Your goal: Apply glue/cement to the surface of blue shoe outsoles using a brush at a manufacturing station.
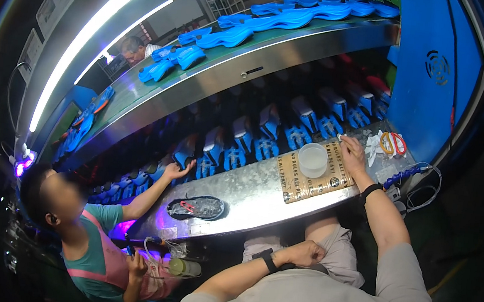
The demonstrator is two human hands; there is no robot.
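My left hand [305, 253] rests on my lap, its fingers curled in a loose fist with nothing showing in it. My right hand [352, 154] is over the right edge of a brown printed cardboard sheet [302, 191] on the metal bench. Its fingertips are pinched together at a small white thing too small to name. Left of this hand, a round translucent plastic tub [312, 160] stands on the cardboard. Beyond the hand to the right, crumpled white tissue [374, 146] lies beside scissors with orange and red handles [394, 144].
A dark tray [196, 207] with a red item lies on the metal bench [249, 193]. At left, a co-worker [95, 224] reaches toward rows of blue-and-grey shoe-shaped pieces [241, 133]. Blue fins [291, 19] lie on the upper green belt. A blue panel [440, 65] stands at right.
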